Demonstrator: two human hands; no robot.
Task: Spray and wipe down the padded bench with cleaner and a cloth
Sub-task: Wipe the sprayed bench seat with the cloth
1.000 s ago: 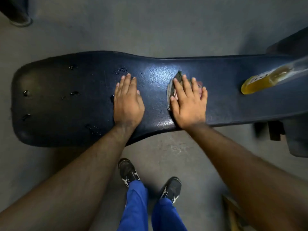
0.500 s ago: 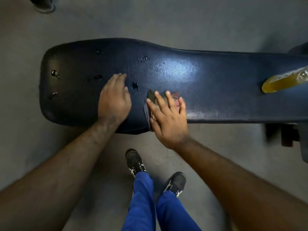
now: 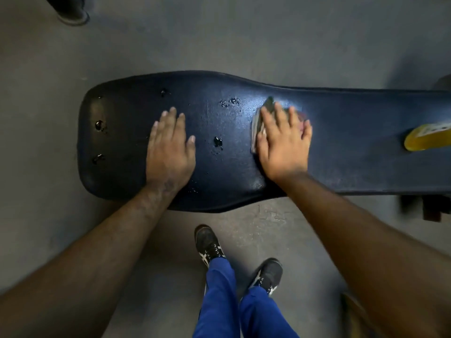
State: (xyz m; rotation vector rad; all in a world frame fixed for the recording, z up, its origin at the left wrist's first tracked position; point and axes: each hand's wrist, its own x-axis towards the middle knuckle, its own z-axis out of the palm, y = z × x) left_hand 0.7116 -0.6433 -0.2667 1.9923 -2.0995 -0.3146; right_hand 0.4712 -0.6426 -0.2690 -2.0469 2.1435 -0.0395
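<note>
Head view, looking down: padded bench [image 3: 341, 147], dark blue and glossy, running left to right across a grey concrete floor [image 3: 219, 32], wide rounded end at the left. Pressed flat on the pad just right of centre, a small folded cloth [image 3: 256, 123], mostly hidden under the right hand [image 3: 283, 140], fingers spread, palm down, pinning rather than pinching it. Resting bare on the wider left part, the left hand [image 3: 168, 152], flat and open, holding nothing, apparently as a brace. Scattered between and to the left of the hands, beads of liquid [image 3: 217, 141], unwiped at the rounded end and along the far edge. Lying on the pad at far right, well apart from both hands, a clear bottle of yellow cleaner [image 3: 424, 139], partly cut off by the frame. Likely handling: cloth soft, limp and damp, apt to bunch or slide out unless kept under the whole palm; vinyl-like cover smooth and slick where wet, yielding slightly under pressure; bottle light, round and liable to roll, best taken around its body. Below the near edge, dark shoes [image 3: 210, 242] and blue trousers [image 3: 219, 301].
</note>
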